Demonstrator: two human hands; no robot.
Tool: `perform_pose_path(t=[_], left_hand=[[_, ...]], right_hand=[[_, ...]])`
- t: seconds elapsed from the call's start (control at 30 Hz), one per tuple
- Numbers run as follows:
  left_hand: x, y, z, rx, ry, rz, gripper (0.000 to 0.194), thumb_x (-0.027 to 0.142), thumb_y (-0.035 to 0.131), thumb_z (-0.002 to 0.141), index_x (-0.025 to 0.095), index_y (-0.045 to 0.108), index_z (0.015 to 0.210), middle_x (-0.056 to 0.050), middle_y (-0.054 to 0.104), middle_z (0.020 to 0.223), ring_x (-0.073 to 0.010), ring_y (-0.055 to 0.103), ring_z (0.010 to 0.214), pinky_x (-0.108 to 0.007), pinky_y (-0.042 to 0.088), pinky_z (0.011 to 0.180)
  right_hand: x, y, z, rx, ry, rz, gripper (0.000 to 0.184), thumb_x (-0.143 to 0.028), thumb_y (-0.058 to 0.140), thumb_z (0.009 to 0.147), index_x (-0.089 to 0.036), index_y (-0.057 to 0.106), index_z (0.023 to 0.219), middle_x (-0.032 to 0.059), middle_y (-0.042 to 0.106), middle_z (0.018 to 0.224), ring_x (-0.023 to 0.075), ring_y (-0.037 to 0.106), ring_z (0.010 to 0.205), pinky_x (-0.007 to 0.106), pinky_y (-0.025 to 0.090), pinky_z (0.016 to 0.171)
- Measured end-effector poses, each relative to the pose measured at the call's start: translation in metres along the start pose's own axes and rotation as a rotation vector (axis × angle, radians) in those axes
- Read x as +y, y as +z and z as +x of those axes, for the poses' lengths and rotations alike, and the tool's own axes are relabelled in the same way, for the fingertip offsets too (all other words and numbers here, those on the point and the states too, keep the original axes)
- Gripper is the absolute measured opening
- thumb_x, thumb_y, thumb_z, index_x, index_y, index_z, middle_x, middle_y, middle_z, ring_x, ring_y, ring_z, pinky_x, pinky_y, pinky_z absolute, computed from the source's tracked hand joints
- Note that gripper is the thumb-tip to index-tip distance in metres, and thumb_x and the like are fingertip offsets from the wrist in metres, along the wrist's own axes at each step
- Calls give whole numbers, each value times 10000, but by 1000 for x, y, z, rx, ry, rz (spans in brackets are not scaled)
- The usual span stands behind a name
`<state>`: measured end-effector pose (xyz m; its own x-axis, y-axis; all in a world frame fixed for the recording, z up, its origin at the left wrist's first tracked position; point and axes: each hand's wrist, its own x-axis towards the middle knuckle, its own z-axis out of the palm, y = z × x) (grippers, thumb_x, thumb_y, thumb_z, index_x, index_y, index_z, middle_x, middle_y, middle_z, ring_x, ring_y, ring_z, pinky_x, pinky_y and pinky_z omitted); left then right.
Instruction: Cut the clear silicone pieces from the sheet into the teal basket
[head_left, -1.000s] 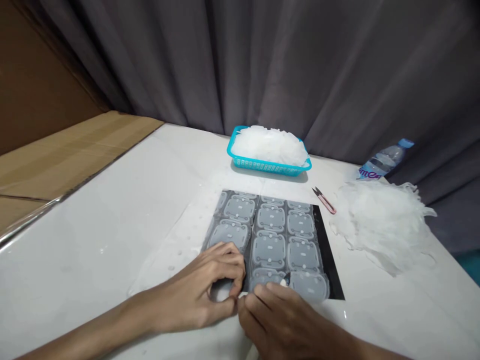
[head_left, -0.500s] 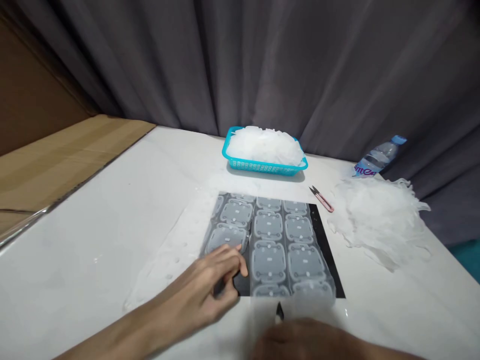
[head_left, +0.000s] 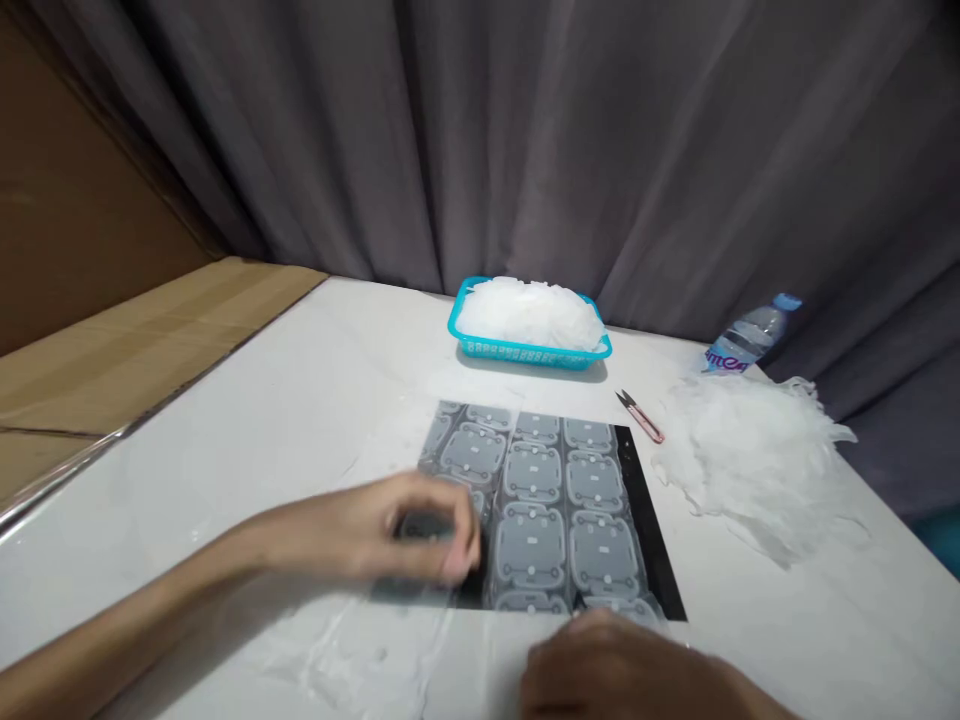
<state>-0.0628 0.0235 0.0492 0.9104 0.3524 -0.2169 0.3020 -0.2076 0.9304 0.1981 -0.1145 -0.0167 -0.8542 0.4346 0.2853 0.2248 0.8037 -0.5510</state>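
A translucent plastic sheet [head_left: 531, 545] with molded rounded-square shapes in rows lies over a black mat [head_left: 661, 570]. My left hand [head_left: 420, 525] is above the mat's left part, thumb and fingertips brought together. It is blurred, and I cannot see what is between its fingers. My right hand [head_left: 622, 668] is closed at the sheet's near edge, partly out of view at the bottom. Whatever it holds is hidden behind the knuckles. Loose clear plastic [head_left: 375, 640] spreads across the white table below my left hand.
A turquoise basket [head_left: 525, 352] heaped with white translucent pieces stands at the back. Pink-handled thread snips [head_left: 641, 418] lie right of the mat. Beyond are a pile of clear plastic scraps [head_left: 757, 460] and a water bottle [head_left: 750, 335]. Cardboard [head_left: 135, 350] borders the left side.
My left hand has lifted off the sheet, its fingers now pinched. The dark pointed tip seen at my right hand is now hidden. Clear plastic at the lower left has shifted nearer.
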Motion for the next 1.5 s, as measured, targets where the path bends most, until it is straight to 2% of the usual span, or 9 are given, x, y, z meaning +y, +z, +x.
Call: perform_pose_path(t=[0.13,0.27,0.4,0.57,0.67,0.83,1.03,1.3,1.5], left_hand=[[-22,-45,42,454,94,528,478,550,691,959,214,592,1284,-132,627,1365,-303,568,1296,-454,408,1138],[-29,-74,71,329,-77,732,1042,653,848,722,191,384,1533,-210,413,1600,-400,447,1436,-451,411,1123],[-25,-81,71,294,-228,760,853,710,801,733,195,527,1355,-156,613,1356,-332,662,1110,-355,476,887],[-26,-88,62,262,-314,739,813,707,834,685,184,545,1236,-66,694,986,-256,658,852,-300,444,729],[-26,-93,61,279,-282,744,796,675,878,630,182,574,1175,-63,668,955,-280,638,884,-325,445,774],[-32,-91,72,397,-78,730,848,715,913,514,169,587,1074,-167,554,1281,-408,498,1237,-459,376,1062],[-54,-85,89,364,6,550,942,653,871,668,159,482,1369,-158,614,1265,-335,607,1140,-400,485,922],[-38,-80,89,151,-99,428,442,538,829,763,152,759,965,-29,729,811,-211,642,714,-295,446,659],[-28,-75,89,141,-9,328,413,429,814,774,169,743,1086,-96,741,1148,-273,656,1064,-329,488,895]], right_hand=[[24,-37,15,302,230,-97,184,-340,572,1061,-200,659,1143,43,725,920,182,648,847,313,507,753],[69,-75,34,336,516,-334,400,-429,661,1006,-213,593,1336,122,644,1258,309,574,1149,446,526,902],[113,-88,48,322,620,-333,706,-546,720,940,-216,464,1508,143,509,1467,346,470,1290,514,479,1063],[141,-85,51,214,643,-183,1061,-711,772,815,-269,282,1646,153,363,1614,404,329,1444,593,325,1198],[145,-86,48,197,650,-93,1055,-714,785,799,-258,317,1627,145,488,1475,379,392,1357,567,356,1169],[145,-92,49,158,625,-62,883,-673,781,831,-250,454,1533,114,519,1337,342,420,1290,531,376,1158],[153,-104,60,76,596,6,1142,-624,873,750,-277,266,1654,135,410,1482,367,335,1414,548,318,1204],[142,-111,66,38,539,45,625,-541,861,811,-234,656,1316,65,591,1185,299,456,1197,441,413,1087],[137,-104,65,135,498,85,379,-402,877,815,-225,750,1125,43,607,1041,275,466,1115,383,428,1011]])
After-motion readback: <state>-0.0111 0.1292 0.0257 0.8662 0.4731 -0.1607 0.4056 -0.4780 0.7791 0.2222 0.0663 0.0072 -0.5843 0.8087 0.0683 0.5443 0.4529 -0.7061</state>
